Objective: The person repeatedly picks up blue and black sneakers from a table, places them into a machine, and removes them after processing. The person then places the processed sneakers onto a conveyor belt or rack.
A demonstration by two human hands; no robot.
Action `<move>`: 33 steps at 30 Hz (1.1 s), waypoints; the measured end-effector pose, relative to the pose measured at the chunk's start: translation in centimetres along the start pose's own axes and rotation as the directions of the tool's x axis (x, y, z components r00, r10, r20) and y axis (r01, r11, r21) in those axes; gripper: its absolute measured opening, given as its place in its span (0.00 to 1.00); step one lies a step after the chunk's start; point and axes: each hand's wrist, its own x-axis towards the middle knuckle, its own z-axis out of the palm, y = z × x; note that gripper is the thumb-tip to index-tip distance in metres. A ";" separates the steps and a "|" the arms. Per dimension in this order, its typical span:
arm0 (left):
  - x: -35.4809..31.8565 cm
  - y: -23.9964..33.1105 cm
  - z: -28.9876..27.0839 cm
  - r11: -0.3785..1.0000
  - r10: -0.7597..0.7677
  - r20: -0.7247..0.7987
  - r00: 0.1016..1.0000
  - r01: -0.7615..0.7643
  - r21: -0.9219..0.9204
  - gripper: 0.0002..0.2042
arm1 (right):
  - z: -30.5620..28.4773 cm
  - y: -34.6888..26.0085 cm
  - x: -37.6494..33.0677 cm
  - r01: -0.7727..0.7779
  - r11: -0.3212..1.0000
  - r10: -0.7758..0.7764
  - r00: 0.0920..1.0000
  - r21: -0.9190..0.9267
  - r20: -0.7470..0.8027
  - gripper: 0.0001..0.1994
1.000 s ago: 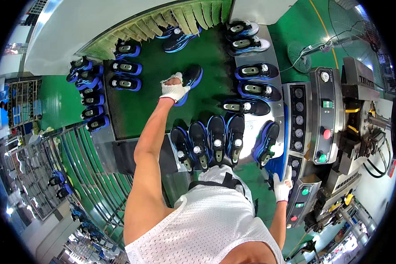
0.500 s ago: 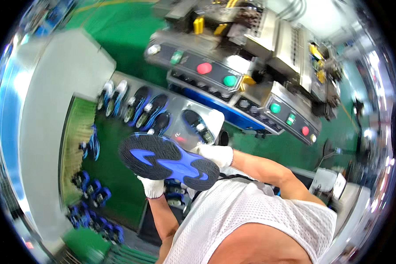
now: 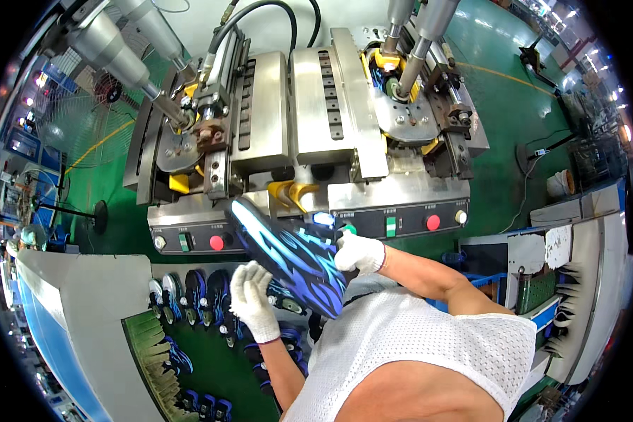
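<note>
I hold a dark shoe (image 3: 288, 257) sole-up, its black sole marked with blue and purple streaks. My left hand (image 3: 253, 299), in a white knit glove, grips its near side. My right hand (image 3: 359, 252), also gloved, grips its other end by the machine's control panel (image 3: 394, 225). The shoe's toe points up toward a yellow shoe holder (image 3: 292, 193) at the front of a steel press machine (image 3: 309, 112).
Several dark blue shoes (image 3: 197, 299) stand in a row on a green conveyor (image 3: 211, 366) at lower left. The panels carry red and green buttons (image 3: 432, 222). A standing fan (image 3: 77, 119) is at far left. A green brush roller (image 3: 570, 302) sits at right.
My view swung from the conveyor to the press machine. The shoe came along in both hands and now lies close in front of the machine's yellow holder.
</note>
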 end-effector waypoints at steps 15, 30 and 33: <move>0.2 -1.3 0.0 0.911 -0.089 -0.018 0.996 0.089 0.403 0.16 | -0.9 -1.2 -1.3 0.234 0.938 -0.199 0.968 0.255 -0.155 0.29; -1.9 -8.3 -13.9 0.419 -0.047 -0.280 0.959 0.274 0.866 0.32 | 4.8 -0.7 -2.7 0.131 0.990 -0.120 0.978 0.058 -0.171 0.46; -2.5 -11.3 -12.3 0.225 -0.214 -0.334 0.918 0.379 0.897 0.42 | 5.0 -0.5 -2.3 0.158 0.987 -0.152 0.978 0.029 -0.142 0.46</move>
